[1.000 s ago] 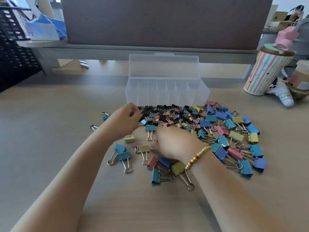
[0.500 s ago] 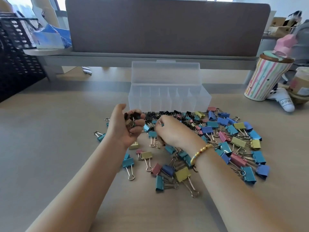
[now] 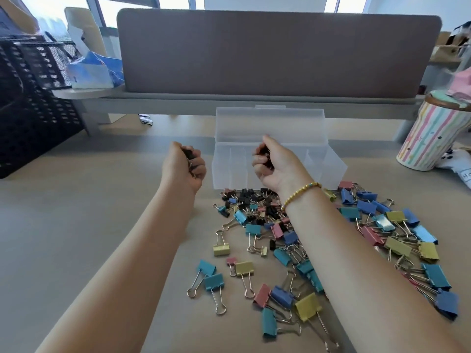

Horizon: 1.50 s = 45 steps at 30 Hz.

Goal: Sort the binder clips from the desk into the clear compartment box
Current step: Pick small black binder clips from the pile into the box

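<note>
Left hand (image 3: 184,168) and right hand (image 3: 274,164) each fist small black binder clips (image 3: 265,156), raised by the clear plastic compartment box (image 3: 331,164), right in front of it. Mixed coloured clips pile (image 3: 356,238) lies on the beige surface (image 3: 76,225).

Bare desk (image 3: 76,225) lies open leftward; clips (image 3: 331,250) crowd the right, box (image 3: 277,159) and divider (image 3: 277,52) block ahead.

We note a pale wood-grain tabletop (image 3: 76,225). Directly on it lie a spread of binder clips (image 3: 293,238) in mixed colours, a clear compartment box (image 3: 328,159) behind them with lid raised, a striped cup (image 3: 430,138) at right, and a black mesh organiser (image 3: 30,110) at left.
</note>
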Available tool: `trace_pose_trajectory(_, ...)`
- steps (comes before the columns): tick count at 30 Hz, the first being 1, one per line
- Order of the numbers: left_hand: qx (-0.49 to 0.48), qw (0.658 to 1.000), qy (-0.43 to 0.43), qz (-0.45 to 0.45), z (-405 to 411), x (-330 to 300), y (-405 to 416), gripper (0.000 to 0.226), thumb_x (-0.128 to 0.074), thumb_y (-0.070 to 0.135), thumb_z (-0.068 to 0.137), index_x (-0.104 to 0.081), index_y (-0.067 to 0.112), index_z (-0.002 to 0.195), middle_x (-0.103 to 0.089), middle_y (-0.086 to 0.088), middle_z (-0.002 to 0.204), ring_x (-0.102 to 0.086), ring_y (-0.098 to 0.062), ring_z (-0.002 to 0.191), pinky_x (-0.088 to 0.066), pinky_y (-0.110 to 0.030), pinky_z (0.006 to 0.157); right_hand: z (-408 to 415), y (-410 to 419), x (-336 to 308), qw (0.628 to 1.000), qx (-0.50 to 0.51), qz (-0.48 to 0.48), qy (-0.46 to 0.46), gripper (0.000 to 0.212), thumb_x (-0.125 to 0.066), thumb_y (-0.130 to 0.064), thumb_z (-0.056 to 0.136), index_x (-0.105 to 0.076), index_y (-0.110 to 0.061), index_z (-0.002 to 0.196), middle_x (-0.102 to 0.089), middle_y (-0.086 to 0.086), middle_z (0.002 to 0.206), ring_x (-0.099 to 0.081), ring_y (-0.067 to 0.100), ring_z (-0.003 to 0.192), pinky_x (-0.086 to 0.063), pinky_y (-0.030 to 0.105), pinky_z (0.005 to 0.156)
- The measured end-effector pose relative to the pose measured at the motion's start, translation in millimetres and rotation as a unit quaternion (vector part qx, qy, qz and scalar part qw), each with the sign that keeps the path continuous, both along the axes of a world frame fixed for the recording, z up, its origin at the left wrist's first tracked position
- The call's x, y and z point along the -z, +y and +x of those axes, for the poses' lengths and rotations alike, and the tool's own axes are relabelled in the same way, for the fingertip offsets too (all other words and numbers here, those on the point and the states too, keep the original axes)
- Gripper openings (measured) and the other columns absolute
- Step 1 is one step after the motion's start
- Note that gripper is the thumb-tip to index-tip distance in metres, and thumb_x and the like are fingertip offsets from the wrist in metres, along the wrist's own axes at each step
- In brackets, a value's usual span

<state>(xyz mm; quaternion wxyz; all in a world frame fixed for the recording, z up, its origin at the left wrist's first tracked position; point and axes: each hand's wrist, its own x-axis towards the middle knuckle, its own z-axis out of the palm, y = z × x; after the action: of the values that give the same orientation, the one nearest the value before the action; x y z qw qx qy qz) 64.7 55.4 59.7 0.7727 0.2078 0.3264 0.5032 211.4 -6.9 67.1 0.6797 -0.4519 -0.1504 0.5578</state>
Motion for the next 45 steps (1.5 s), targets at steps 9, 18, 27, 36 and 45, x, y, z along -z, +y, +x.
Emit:
trace_pose_trajectory(9,-0.06,0.998,0.031,-0.001,33.7,-7.3,50.0,0.035,-0.027,0.019,0.094,-0.035,0.019,0.06,-0.038,0.006,0.037,-0.022,-0.008,0.027,-0.012,-0.013,0.03,-17.0,89.2,-6.0,0.995,0.038,-0.035,-0.082,0.034,-0.052,-0.036,0.093,-0.041,-0.015,0.068,-0.032,-0.001,0.063,-0.029,0.009,0.052,-0.029,0.017,0.047)
trace_pose_trajectory(18,-0.121,0.985,0.108,0.051,49.4,-8.4,63.5,0.028,-0.029,0.012,0.088,-0.036,0.015,0.062,-0.039,0.001,0.053,-0.03,-0.011,0.033,-0.017,-0.015,0.035,-22.0,95.0,-3.1,0.993,-0.031,-0.064,-0.097,0.043,-0.03,-0.04,0.099,-0.057,-0.008,0.092,-0.06,0.009,0.115,-0.058,0.021,0.102,-0.042,0.028,0.086)
trace_pose_trajectory(27,-0.146,0.963,0.192,0.123,70.8,-2.9,66.3,0.035,-0.027,0.016,0.094,-0.038,0.013,0.061,-0.044,-0.002,0.057,-0.038,-0.014,0.046,-0.027,-0.015,0.037,-5.6,85.0,1.0,0.998,0.041,-0.007,-0.048,0.044,-0.024,-0.017,0.096,-0.043,0.005,0.129,-0.057,0.017,0.127,-0.046,0.031,0.128,-0.034,0.035,0.108)
trace_pose_trajectory(36,-0.046,0.901,0.359,0.239,70.2,2.0,71.9,0.037,-0.028,0.011,0.09,-0.055,0.01,0.065,-0.065,-0.003,0.073,-0.06,-0.013,0.071,-0.042,-0.025,0.066,9.1,77.6,6.2,0.997,0.047,0.007,-0.062,0.023,-0.027,-0.015,0.096,-0.047,-0.01,0.108,-0.06,0.003,0.085,-0.057,0.021,0.099,-0.034,0.03,0.096)
trace_pose_trajectory(45,0.059,0.788,0.529,0.308,68.5,-2.4,68.0,0.049,-0.035,0.009,0.096,-0.023,0.017,0.143,-0.058,-0.014,0.121,-0.052,-0.023,0.097,-0.037,-0.027,0.079,7.3,72.7,7.4,0.991,0.047,0.0,-0.123,0.022,-0.032,-0.011,0.097,-0.052,-0.012,0.106,-0.06,0.0,0.083,-0.058,0.012,0.079,-0.041,0.035,0.09)
